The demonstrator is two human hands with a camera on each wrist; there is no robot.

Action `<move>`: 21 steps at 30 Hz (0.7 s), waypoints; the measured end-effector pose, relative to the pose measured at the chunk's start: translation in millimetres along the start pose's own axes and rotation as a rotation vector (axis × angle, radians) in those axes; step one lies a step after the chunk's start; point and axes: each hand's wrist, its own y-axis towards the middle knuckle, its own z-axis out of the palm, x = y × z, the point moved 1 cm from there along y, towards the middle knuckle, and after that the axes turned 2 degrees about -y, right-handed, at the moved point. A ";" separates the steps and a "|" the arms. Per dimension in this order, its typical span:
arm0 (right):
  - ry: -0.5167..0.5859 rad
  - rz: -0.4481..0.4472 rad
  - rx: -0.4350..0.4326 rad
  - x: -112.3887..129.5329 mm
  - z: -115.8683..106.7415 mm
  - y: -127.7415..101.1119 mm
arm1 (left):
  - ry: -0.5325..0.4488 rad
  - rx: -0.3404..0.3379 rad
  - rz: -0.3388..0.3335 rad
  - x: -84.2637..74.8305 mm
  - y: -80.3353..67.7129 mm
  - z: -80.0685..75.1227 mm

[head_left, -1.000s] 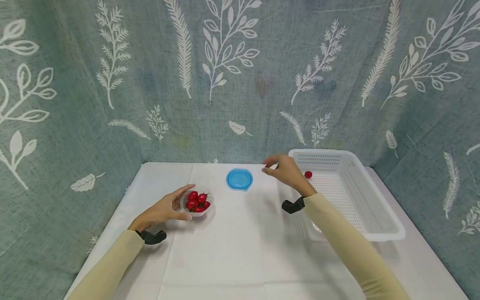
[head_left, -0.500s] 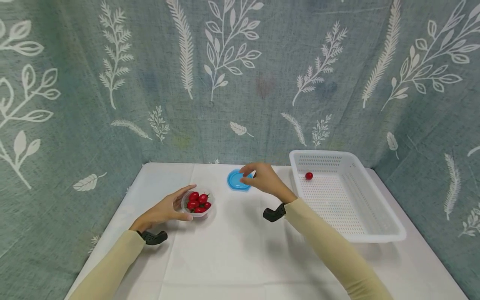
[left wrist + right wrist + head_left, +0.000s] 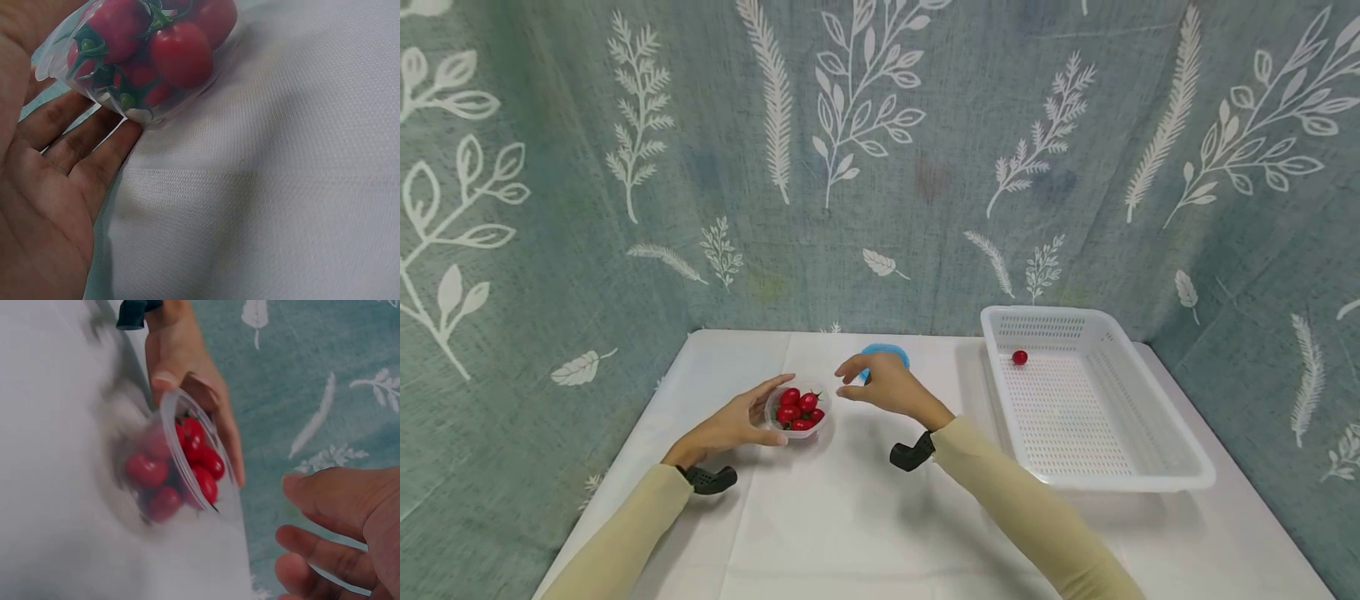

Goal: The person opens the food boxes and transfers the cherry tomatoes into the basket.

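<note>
Left fingers (image 3: pixel 771 386) in a wide curve; right fingers (image 3: pixel 856 364) loosely bent, apart from the thumb (image 3: pixel 855 392).

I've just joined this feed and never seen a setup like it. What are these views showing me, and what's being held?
There is no robot here: you are watching a person's two bare hands. The wide view comes from a camera worn on the head, looking forward and down. The two close views come from cameras on each wrist.

On the white cloth are a clear cup of red tomatoes, a blue disc, probably a lid, and a white basket with one tomato inside.

The left hand curls round the cup. The right hand holds nothing; in the head view it partly hides the disc.
</note>
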 end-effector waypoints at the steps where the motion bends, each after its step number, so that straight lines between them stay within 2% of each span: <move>1: -0.006 -0.014 0.006 1.9 4.1 1.1 | 0.005 0.002 -0.001 0.4 -0.1 0.3; 10: 0.028 -0.039 0.075 14.2 36.8 8.4 | 0.021 0.004 0.008 -1.4 -0.2 -0.1; 21: -0.025 -0.021 0.138 18.6 64.4 12.3 | 0.001 0.022 0.029 -0.6 -2.1 -0.5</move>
